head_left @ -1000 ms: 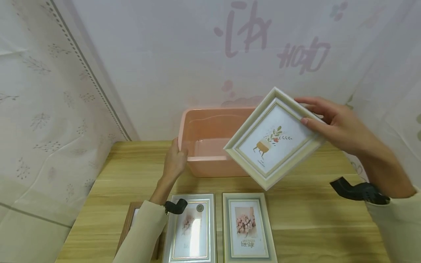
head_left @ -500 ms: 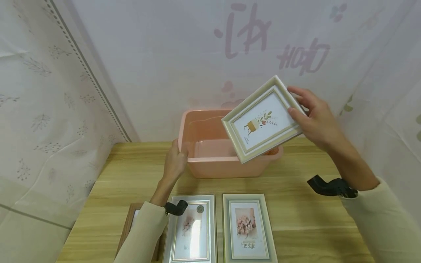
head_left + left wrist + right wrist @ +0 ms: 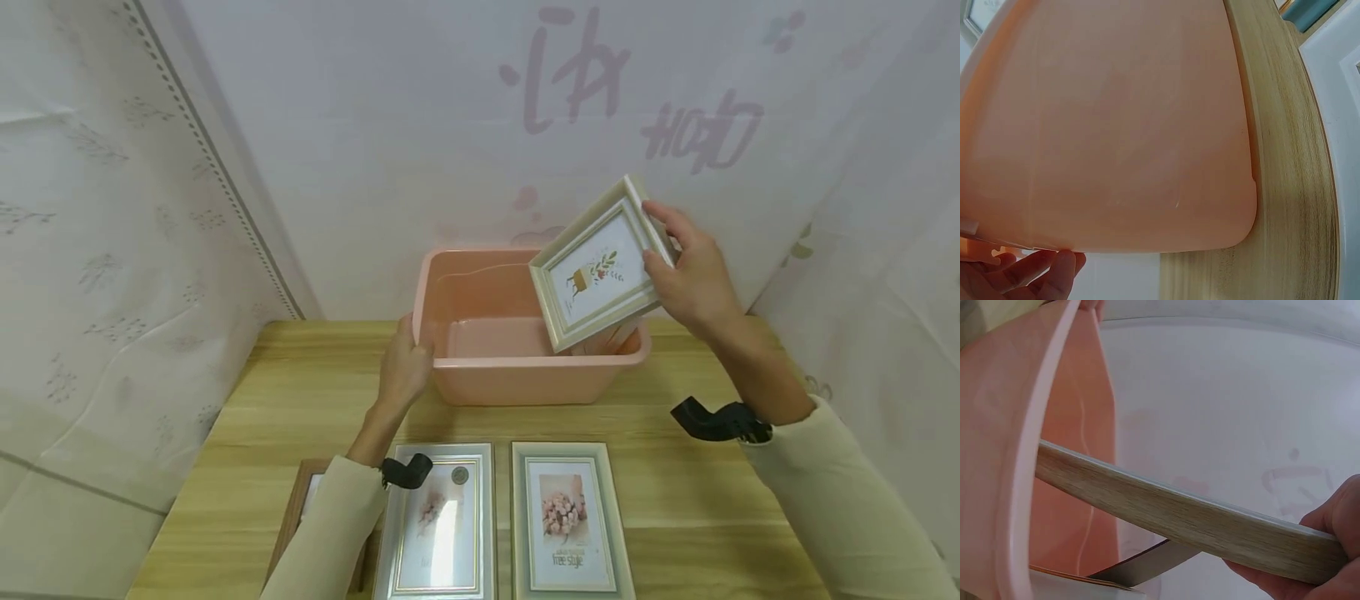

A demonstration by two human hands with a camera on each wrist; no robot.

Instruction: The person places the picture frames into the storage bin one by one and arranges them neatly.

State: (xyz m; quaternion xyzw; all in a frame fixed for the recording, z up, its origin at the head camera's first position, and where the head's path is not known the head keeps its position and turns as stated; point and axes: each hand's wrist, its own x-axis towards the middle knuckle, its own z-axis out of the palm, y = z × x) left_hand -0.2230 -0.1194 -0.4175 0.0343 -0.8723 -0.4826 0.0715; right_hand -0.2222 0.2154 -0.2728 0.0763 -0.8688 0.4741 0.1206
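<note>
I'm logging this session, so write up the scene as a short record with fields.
Surface: wood-grain table
Container: pink bin, near the table's back edge
Left hand: grips the bin's left rim
Right hand: holds a plant-picture frame
Held frame's pose: tilted, over the bin's right part
Front, face up: silver frame on the left; cream flower frame on the right
Partly hidden: brown frame, behind the left sleeve

The right hand (image 3: 692, 279) holds a tilted, cream rectangular picture frame (image 3: 596, 271) at the pink plastic tub (image 3: 517, 383) that the left hand (image 3: 405, 364) grips.
</note>
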